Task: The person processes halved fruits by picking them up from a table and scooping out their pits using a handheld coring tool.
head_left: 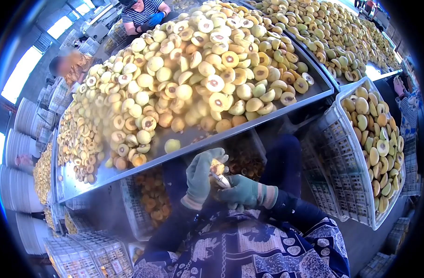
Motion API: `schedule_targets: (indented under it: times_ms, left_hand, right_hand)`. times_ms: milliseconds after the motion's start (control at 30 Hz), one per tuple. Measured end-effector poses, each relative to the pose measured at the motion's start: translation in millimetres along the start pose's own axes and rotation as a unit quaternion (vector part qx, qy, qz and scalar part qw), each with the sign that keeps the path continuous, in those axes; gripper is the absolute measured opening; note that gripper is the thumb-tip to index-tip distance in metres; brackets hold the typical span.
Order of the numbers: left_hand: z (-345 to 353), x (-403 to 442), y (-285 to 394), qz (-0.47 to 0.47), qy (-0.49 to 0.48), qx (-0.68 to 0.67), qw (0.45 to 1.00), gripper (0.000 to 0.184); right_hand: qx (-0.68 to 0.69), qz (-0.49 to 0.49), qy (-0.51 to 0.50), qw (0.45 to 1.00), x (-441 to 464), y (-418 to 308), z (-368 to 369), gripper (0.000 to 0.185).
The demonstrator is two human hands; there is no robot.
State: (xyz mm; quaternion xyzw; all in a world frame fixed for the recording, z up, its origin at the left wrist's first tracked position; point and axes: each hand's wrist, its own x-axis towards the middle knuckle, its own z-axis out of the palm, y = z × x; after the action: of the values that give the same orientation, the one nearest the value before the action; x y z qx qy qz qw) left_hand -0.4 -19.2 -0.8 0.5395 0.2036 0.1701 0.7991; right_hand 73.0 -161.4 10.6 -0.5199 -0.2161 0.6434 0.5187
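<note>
My left hand (199, 178), in a grey-green glove, is closed around a yellow peach half (217, 167) just beyond the near edge of the metal table. In the matching glove, my right hand (246, 191) grips a small pitting tool (222, 180) with a pale handle. Its metal end points up at the peach flesh and seems to touch it. The tool's exact tip is hard to make out. On the table (286, 111) in front of me lies a big heap of halved peaches (175, 83), many with pits still showing.
A white plastic crate (332, 134) of peach halves leans at my right. Below the table, another crate (133, 208) stands near peach pieces (154, 199). Co-workers sit across the table, one in a striped shirt (142, 17). Stacked white baskets (22, 153) line the left.
</note>
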Motion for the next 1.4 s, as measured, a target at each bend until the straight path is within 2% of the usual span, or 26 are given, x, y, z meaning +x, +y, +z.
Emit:
schedule_targets:
  times_ms: [167,200,233,333,467,633,733,767,800,833,867,900,933,967,1000,1033,1067,1100,1167,1200,1233,1300,1333,1367,1400]
  left_hand:
    - [4,3,-5,-0.06,0.039,-0.056,0.996,0.039]
    - [4,3,-4,-0.075,0.044,-0.059,0.994,0.038]
    - [9,2,-3,-0.071,0.053,-0.05,0.995,0.036]
    - [18,4,1,-0.078,0.079,-0.057,0.992,0.034]
    - [17,9,-13,-0.024,0.115,-0.073,0.99,0.029]
    - [17,19,0,-0.001,0.097,-0.146,0.985,0.024]
    - [24,21,8,0.086,0.169,-0.168,0.967,0.019]
    - [1,30,-1,0.158,0.174,-0.078,0.969,0.014]
    - [-6,32,10,0.141,0.238,-0.081,0.958,0.018]
    - [-33,34,9,0.187,0.233,-0.003,0.954,0.02]
    - [-58,33,14,0.208,0.24,0.036,0.948,0.022]
    - [-83,32,19,0.229,0.248,0.074,0.938,0.024]
    - [-109,28,28,0.192,0.266,0.096,0.94,0.023]
    - [-135,24,38,0.155,0.282,0.117,0.94,0.023]
    - [-164,19,47,0.084,0.29,0.165,0.939,0.023]
    - [-180,16,57,0.07,0.29,0.376,0.877,0.027]
    - [-192,14,67,0.053,0.275,0.568,0.774,0.032]
    - [-192,14,75,0.031,0.248,0.733,0.633,0.036]
    - [-179,27,78,0.027,0.22,0.734,0.643,0.043]
    - [-166,40,77,0.026,0.202,0.733,0.649,0.047]
    - [-157,54,69,0.021,0.167,0.728,0.665,0.048]
    - [-143,89,50,-0.022,0.109,0.711,0.695,0.058]
    - [-141,104,42,-0.062,0.093,0.715,0.69,0.059]
    - [-141,118,33,-0.102,0.078,0.719,0.683,0.059]
    - [-140,126,29,-0.14,0.063,0.722,0.675,0.06]
  right_hand:
    - [0.264,0.076,-0.108,0.955,4,4,-11,0.026]
    - [0.32,0.083,-0.125,0.936,4,7,-10,0.026]
    - [0.366,0.091,-0.202,0.904,8,16,-13,0.031]
    - [0.5,0.042,-0.268,0.822,19,33,-11,0.032]
    - [0.541,-0.016,-0.32,0.778,23,40,-5,0.034]
    - [0.577,-0.076,-0.338,0.74,35,31,7,0.032]
    - [0.575,-0.099,-0.364,0.726,39,26,10,0.031]
    - [0.564,-0.122,-0.386,0.72,39,22,10,0.031]
    - [0.553,-0.144,-0.408,0.712,37,17,9,0.031]
    - [0.56,-0.133,-0.37,0.729,30,9,7,0.03]
    - [0.523,-0.118,-0.293,0.792,31,15,-6,0.029]
    - [0.537,-0.084,-0.26,0.798,37,20,-15,0.03]
    - [0.55,-0.048,-0.226,0.802,44,26,-25,0.03]
    - [0.593,0.034,-0.197,0.78,57,39,-39,0.03]
    - [0.599,0.06,-0.163,0.781,66,45,-48,0.03]
    - [0.605,0.084,-0.129,0.781,74,49,-54,0.03]
    - [0.609,0.108,-0.095,0.78,83,53,-61,0.03]
    - [0.578,0.086,-0.046,0.81,92,52,-63,0.023]
    - [0.368,0.043,0.077,0.926,102,51,-56,0.021]
    - [0.253,0.018,0.141,0.957,101,42,-48,0.021]
    - [0.184,0.072,0.17,0.965,89,25,-40,0.02]
    - [0.045,0.015,0.185,0.982,100,50,-40,0.021]
    - [-0.025,-0.012,0.19,0.981,100,49,-37,0.021]
    - [0.095,0.033,0.171,0.98,92,45,-38,0.024]
    - [0.071,0.038,0.192,0.978,91,46,-39,0.025]
